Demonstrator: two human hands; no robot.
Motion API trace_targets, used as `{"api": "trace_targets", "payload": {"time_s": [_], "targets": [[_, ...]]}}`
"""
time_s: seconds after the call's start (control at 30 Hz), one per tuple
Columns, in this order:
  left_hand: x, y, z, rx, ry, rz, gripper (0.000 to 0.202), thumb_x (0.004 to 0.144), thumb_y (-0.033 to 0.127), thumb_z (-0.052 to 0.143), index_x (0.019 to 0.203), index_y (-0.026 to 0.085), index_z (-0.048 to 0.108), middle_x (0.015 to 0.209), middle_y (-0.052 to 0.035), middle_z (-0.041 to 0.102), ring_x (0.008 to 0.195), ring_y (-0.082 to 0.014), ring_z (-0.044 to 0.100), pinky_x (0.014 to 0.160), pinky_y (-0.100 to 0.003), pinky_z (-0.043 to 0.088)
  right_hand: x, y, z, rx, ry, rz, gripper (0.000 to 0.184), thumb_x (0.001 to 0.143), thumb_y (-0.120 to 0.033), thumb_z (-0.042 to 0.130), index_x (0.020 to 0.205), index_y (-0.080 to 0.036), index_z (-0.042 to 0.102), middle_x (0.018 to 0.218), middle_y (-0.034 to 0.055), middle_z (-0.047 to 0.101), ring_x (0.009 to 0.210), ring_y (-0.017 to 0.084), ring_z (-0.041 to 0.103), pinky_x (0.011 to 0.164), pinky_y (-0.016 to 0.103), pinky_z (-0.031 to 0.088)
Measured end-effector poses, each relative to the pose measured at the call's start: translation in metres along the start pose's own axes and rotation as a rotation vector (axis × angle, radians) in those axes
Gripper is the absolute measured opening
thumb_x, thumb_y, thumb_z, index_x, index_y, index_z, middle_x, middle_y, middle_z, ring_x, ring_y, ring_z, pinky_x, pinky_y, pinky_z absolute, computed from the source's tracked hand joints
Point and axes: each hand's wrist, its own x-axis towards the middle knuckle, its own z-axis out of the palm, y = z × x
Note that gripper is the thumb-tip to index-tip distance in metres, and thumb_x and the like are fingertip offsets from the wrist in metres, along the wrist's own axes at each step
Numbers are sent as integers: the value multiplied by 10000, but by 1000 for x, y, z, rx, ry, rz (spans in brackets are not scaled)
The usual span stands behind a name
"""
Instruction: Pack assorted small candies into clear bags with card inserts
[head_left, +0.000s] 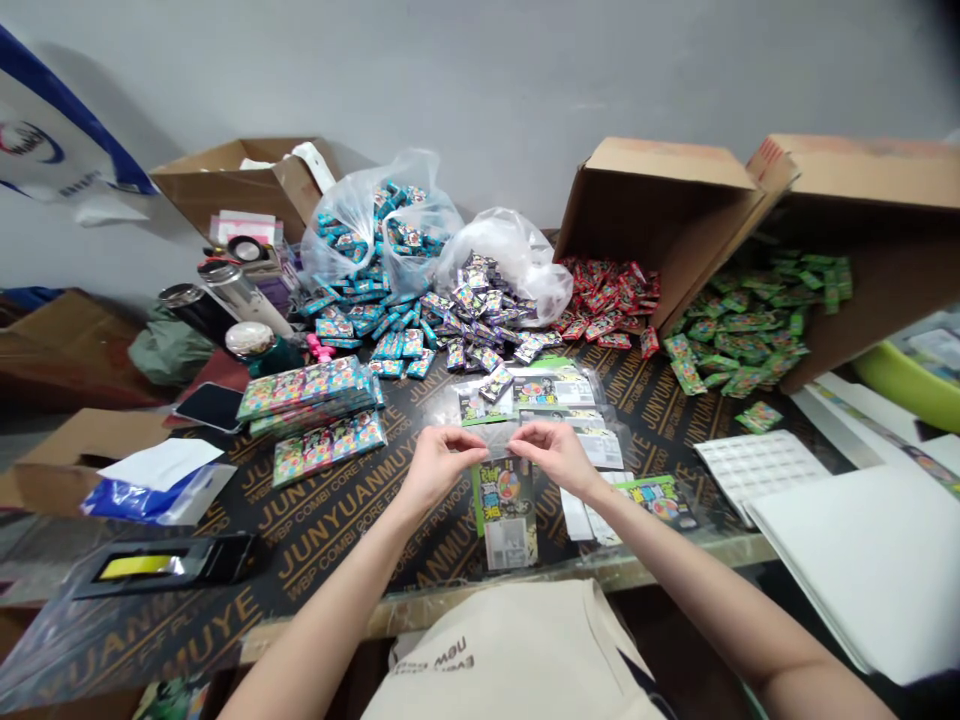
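A clear plastic packet [504, 505] with a green printed card inside lies upright on the black plywood table [330, 510]. My left hand [437, 462] pinches its top left corner, fingers closed. My right hand [553, 452] pinches the top right corner, fingers closed too. Both hands hold the packet's open top edge just above the table. More empty clear packets [559, 395] with printed cards lie just behind and to the right of my hands.
Piles of small sachets lie at the back: blue [360, 290], purple [472, 320], red [607, 300] and green [750, 320], the last two spilling from tipped cardboard boxes. Finished packs [319, 410] are stacked at the left. White sheets [862, 540] lie at right. Flasks [225, 300] stand at left.
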Motion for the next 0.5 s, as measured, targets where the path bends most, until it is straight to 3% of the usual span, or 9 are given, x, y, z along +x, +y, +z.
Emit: {"api": "trace_targets", "payload": {"time_s": [0.13, 0.23, 0.3, 0.4, 0.5], "targets": [[-11, 0, 3, 133, 3, 191, 109, 669, 145, 578, 671, 140, 687, 748, -58, 687, 704, -165, 625, 635, -251, 477, -19, 7, -4, -203, 6, -133, 166, 792, -305, 566, 850, -180, 659, 781, 44, 681, 671, 157, 630, 636, 284, 507], [-16, -3, 7, 202, -6, 314, 102, 702, 173, 591, 714, 153, 690, 818, -69, 688, 737, -160, 625, 688, -264, 476, -36, 16, -3, -355, 129, -313, 181, 791, -242, 569, 948, -213, 654, 951, 55, 678, 888, 192, 624, 830, 340, 477], [-14, -8, 6, 207, 34, 319, 96, 718, 197, 602, 712, 152, 686, 790, -68, 689, 716, -157, 623, 696, -268, 475, -33, 19, 2, -369, 171, -313, 159, 798, -243, 559, 919, -215, 660, 929, 51, 680, 872, 189, 625, 825, 334, 478], [-12, -23, -8, 122, 214, 199, 109, 700, 243, 638, 665, 145, 666, 709, -57, 681, 648, -155, 613, 625, -252, 477, 7, 19, 19, -281, 54, -190, 222, 824, -324, 519, 973, -208, 634, 919, 53, 670, 766, 168, 630, 700, 293, 501], [-30, -49, -36, 85, 503, 20, 191, 697, 339, 638, 676, 150, 659, 680, -42, 677, 620, -161, 607, 592, -251, 473, 80, 24, 46, -312, -33, -218, 475, 802, -406, 527, 1237, -229, 456, 1196, 96, 544, 964, 198, 578, 780, 324, 472]]}}
